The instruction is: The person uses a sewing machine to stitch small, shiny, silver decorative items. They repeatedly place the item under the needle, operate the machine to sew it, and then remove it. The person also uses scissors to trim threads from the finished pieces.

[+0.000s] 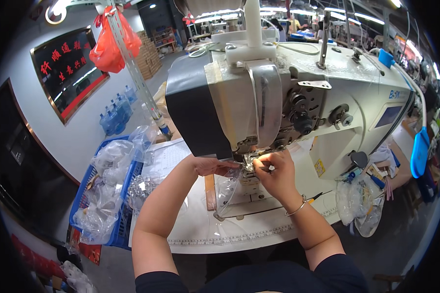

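A white sewing machine [298, 68] with a dark front cover fills the middle of the view. Under its head, at the presser foot [248, 163], both hands meet. My left hand [215, 166] comes in from the left, its fingers closed at the edge of a clear plastic piece [226, 189] that hangs below them over the table. From the other side, my right hand [277, 171], with a bangle at the wrist, pinches close to the needle. Whatever lies between those fingertips is too small to make out.
A blue basket [78, 198] of clear plastic pieces stands left of the white table [195, 241], which has a ruler strip along its front. More shiny clear pieces [143, 188] lie beside it. Clear bags [359, 200] hang at the right, below a blue-handled tool [420, 151].
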`<state>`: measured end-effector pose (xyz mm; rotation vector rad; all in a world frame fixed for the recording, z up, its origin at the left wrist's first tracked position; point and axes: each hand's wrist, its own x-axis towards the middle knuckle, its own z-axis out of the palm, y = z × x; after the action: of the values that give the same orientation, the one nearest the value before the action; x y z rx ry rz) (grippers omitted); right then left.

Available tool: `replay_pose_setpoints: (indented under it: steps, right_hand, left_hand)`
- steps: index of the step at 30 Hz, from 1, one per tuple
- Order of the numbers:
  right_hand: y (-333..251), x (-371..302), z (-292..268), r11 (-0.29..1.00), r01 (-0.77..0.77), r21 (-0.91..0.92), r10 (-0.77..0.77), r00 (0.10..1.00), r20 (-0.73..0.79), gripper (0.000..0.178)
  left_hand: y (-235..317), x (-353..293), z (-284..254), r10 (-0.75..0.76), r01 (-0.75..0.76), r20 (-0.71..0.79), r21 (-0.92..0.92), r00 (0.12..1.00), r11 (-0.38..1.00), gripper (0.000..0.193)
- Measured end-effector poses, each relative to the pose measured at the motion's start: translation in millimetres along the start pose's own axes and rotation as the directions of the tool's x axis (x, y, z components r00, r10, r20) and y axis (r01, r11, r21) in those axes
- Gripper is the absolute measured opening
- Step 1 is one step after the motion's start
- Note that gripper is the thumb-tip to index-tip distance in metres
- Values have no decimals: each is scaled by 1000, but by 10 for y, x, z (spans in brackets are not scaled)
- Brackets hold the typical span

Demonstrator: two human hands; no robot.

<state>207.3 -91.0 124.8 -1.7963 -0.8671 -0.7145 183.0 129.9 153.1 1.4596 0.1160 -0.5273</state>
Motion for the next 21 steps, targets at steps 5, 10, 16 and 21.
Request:
replay_pose_setpoints:
  steps: [5, 10, 16, 21]
  right_hand:
    - [-14, -2, -1, 1000, -13, 18, 13, 1000, 12, 12]
    - [-16, 31, -71, 999, 47, -3, -47, 997, 61, 13]
    - [0, 6, -80, 999, 11, -37, -7, 995, 98, 15]
    - [-38, 38, -135, 997, 79, -11, -78, 994, 73, 16]
  left_hand:
    - [-47, -20, -85, 55, -53, 33, -49, 998, 997, 27]
    - [-75, -68, -53, 73, -73, -9, -101, 997, 992, 29]
    - [49, -76, 6, 62, -62, -6, -31, 998, 998, 29]
    - [51, -74, 53, 79, -80, -21, -42, 997, 996, 33]
